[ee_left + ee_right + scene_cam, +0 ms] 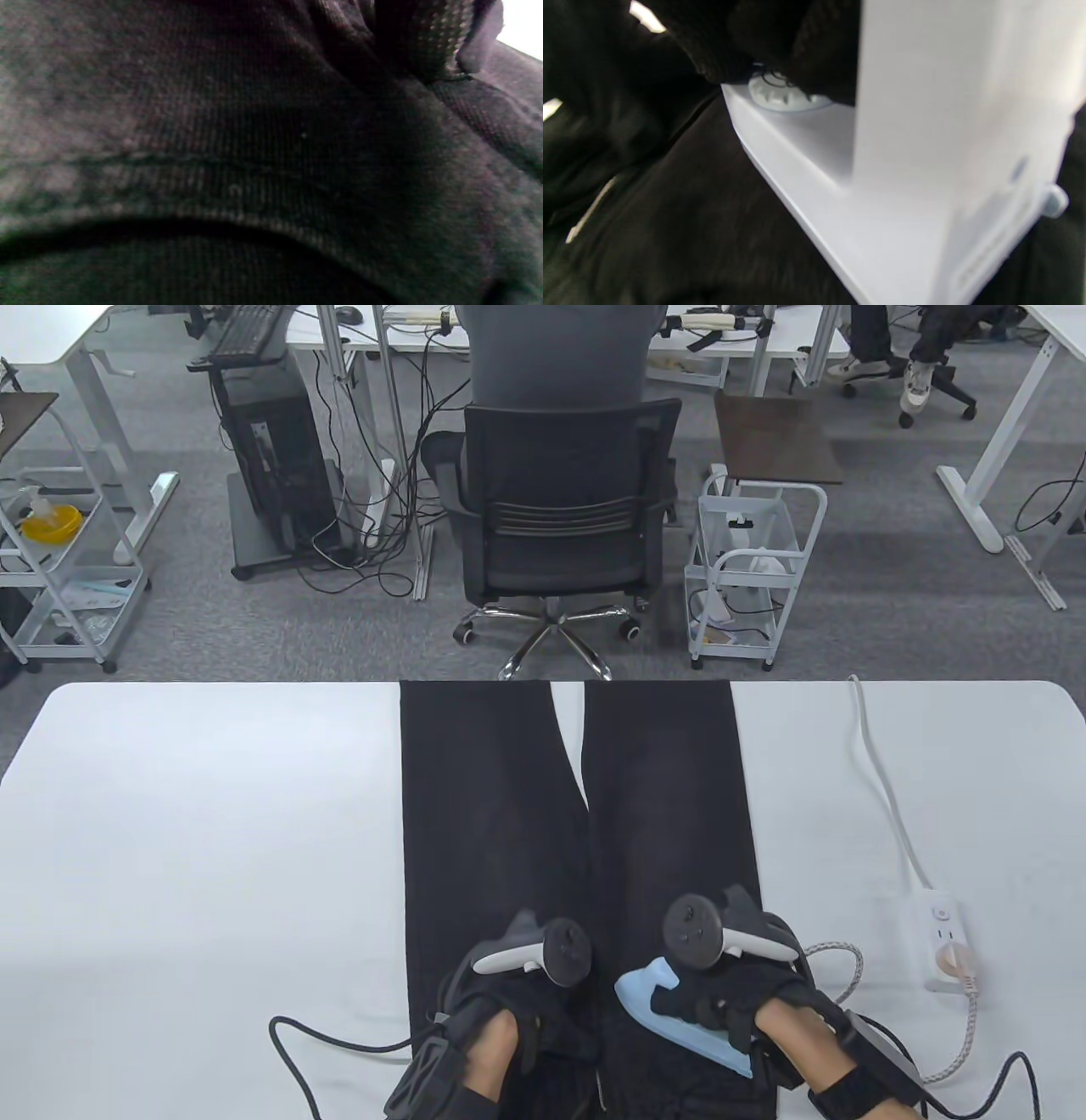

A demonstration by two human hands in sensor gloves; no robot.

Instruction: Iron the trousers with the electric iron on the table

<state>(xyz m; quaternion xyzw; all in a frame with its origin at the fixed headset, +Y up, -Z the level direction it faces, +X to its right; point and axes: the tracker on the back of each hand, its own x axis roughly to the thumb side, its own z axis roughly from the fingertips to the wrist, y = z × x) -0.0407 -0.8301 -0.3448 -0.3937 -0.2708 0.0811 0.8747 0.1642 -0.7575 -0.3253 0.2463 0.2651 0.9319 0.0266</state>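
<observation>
Black trousers point(509, 831) are laid flat on the white table point(212, 831), waistband toward the near edge, both legs running to the far edge. A pale blue electric iron point(670, 1014) is set soleplate-down on the trousers' right upper leg, nose pointed away and to the left. Its handle is gripped by the right hand point(730, 993), fingers curled round it. In the right wrist view the iron's body point(925, 169) is seen flat on the dark cloth, with a ribbed dial point(780, 95) just below the gloved fingers point(814, 51).

The left hand point(517, 984) is rested on the trousers near the waistband, just left of the iron; how far its fingers are spread cannot be told, since the tracker covers them. Only blurred dark fabric point(237, 140) is shown in the left wrist view.

A braided cord point(963, 1035) is run from the iron's rear to a white power strip point(946, 942) on the table's right side.
</observation>
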